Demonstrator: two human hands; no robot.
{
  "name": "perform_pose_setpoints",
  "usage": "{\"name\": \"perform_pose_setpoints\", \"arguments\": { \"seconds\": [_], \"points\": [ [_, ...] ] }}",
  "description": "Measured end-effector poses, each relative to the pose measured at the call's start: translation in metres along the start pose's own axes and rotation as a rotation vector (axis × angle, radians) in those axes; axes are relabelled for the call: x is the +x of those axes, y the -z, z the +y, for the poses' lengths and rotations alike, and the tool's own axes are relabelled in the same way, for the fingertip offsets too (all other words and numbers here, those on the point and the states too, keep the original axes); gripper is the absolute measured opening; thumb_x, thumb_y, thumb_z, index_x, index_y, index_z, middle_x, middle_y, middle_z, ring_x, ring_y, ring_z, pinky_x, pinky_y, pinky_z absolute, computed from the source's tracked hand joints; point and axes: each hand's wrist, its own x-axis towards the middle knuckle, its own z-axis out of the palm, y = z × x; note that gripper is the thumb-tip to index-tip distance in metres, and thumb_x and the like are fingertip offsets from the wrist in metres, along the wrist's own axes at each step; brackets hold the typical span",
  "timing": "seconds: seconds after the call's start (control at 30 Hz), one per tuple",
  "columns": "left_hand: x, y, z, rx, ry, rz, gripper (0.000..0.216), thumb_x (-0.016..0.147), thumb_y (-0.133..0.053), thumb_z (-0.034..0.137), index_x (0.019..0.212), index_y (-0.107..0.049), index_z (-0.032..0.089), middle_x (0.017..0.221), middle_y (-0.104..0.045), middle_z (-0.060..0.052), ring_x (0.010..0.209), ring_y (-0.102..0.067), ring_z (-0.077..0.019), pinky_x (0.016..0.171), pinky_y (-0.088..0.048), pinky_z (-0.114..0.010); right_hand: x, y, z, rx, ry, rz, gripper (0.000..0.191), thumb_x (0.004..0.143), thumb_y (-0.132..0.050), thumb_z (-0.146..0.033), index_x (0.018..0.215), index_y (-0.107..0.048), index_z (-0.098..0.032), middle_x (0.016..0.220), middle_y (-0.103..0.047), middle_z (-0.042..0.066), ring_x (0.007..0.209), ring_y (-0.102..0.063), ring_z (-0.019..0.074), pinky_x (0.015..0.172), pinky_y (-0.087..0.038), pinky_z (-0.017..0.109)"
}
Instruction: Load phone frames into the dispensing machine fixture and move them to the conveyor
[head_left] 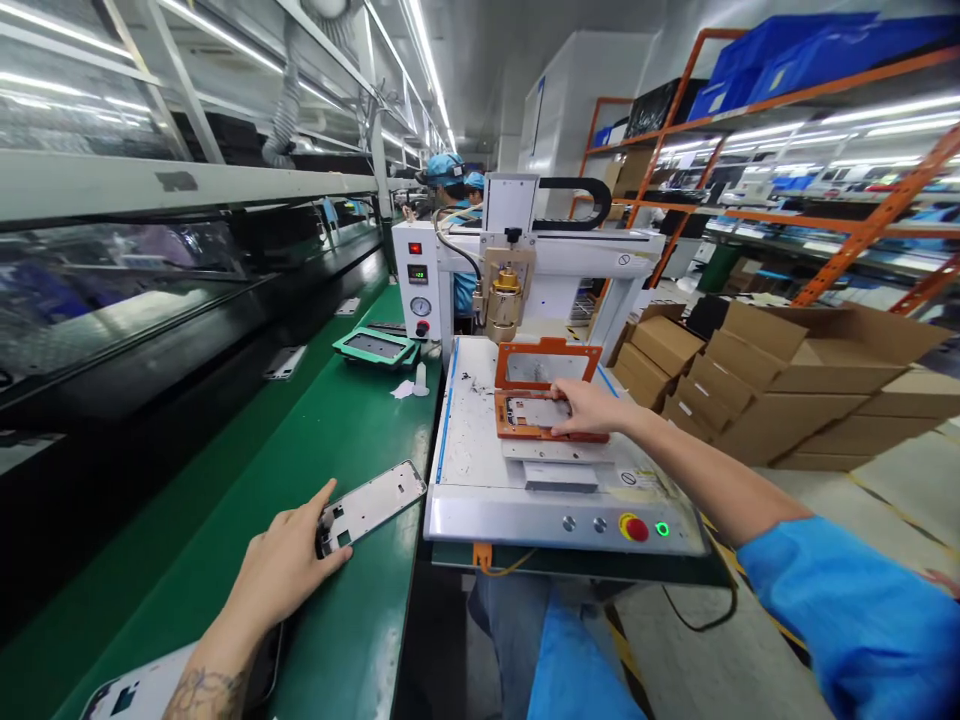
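My left hand lies low on the green belt, forearm coming in from the bottom edge with a tattoo showing near the wrist. The fingers curl round the near end of a silvery phone frame, thumb up along its left edge, so the hand is closed on that frame. The frame lies flat on the belt, slanting up and right, its far end just beside the machine's white base.

My right arm stretches well forward, blue sleeve pushed back above the elbow, bare forearm angled up and left over the machine's deck. The right hand is palm down, fingers fairly flat and together, resting on the right part of the orange jig. A second frame sits in that jig under my fingertips; I cannot tell whether I grip it or only press. The jig's orange lid stands open behind it.

Further up the belt lies a green tray. Cardboard boxes are stacked to the right.
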Motion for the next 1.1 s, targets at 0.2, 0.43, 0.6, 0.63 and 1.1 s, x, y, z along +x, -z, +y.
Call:
{"name": "perform_pose_setpoints", "arguments": {
  "seconds": [0.2,0.43,0.6,0.63,1.1],
  "points": [
    [-0.01,0.011,-0.001,-0.161,-0.03,0.148,0.088,0.085,-0.068,0.043,0.159,-0.027,0.02,0.13,-0.067,-0.007,0.115,-0.061,-0.031,0.092,-0.045,-0.043,0.005,0.021,0.009,0.037,0.044,0.07,0.052,0.063,-0.088,-0.042,0.097,-0.055,-0.02,0.104,-0.07,0.012,0.094,-0.066,0.0288,0.08,-0.049,0.037],
    [-0.09,0.024,-0.043,-0.191,0.132,0.227,0.084,0.079,-0.071,0.044,0.152,-0.033,0.025,0.131,-0.065,-0.004,0.118,-0.061,-0.0274,0.096,-0.047,-0.041,0.047,-0.012,-0.153,0.037,0.335,0.016,0.055,0.07,-0.087,-0.053,0.104,-0.058,-0.021,0.097,-0.071,0.008,0.089,-0.066,0.0294,0.081,-0.046,0.039],
    [-0.142,0.017,-0.034,-0.227,-0.004,0.249,0.085,0.078,-0.073,0.036,0.151,-0.031,0.029,0.137,-0.062,-0.005,0.127,-0.058,-0.0272,0.106,-0.048,-0.045,0.118,-0.094,-0.29,-0.02,0.472,-0.163,0.062,0.074,-0.085,-0.055,0.112,-0.054,-0.018,0.099,-0.071,0.009,0.096,-0.067,0.0326,0.088,-0.041,0.039],
    [-0.147,0.014,-0.026,-0.215,-0.058,0.281,0.086,0.077,-0.073,0.033,0.151,-0.031,0.029,0.137,-0.062,-0.006,0.126,-0.059,-0.0283,0.105,-0.05,-0.046,0.126,-0.106,-0.304,-0.009,0.482,-0.176,0.063,0.074,-0.085,-0.055,0.113,-0.054,-0.018,0.101,-0.072,0.009,0.098,-0.067,0.0324,0.088,-0.04,0.038],
    [-0.16,-0.069,0.03,-0.226,-0.38,0.656,0.072,0.07,-0.066,0.031,0.137,-0.043,0.018,0.118,-0.069,-0.016,0.109,-0.069,-0.0347,0.097,-0.062,-0.06,0.072,-0.078,-0.346,0.127,0.822,-0.489,0.111,0.068,-0.085,-0.074,0.156,-0.038,-0.025,0.138,-0.066,0.011,0.116,-0.068,0.0324,0.094,-0.048,0.038]
  ]
}}
